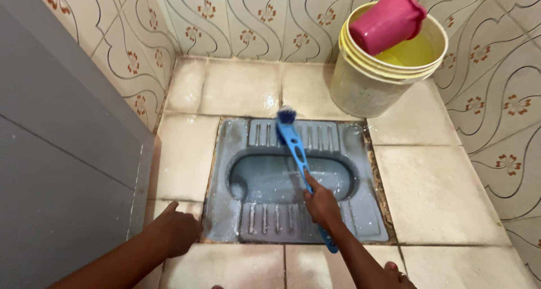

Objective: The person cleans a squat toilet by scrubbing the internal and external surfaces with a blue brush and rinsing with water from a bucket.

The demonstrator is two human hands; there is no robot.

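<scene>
My right hand (322, 205) grips the handle of a blue long-handled brush (294, 144). The brush head rests on the far ribbed edge of a grey-blue squat toilet pan (360, 210) set into the floor. The pan's surface looks wet and soapy. My left hand (176, 228) hangs over the tiles at the pan's near left corner, fingers loosely curled, holding nothing.
A cream bucket (366, 86) with yellowish water stands at the back right, a pink mug (387, 21) tilted on its rim. A grey door (56, 153) fills the left side. Patterned wall tiles (496, 97) close in the back and right. Wet beige floor tiles (434, 187) surround the pan.
</scene>
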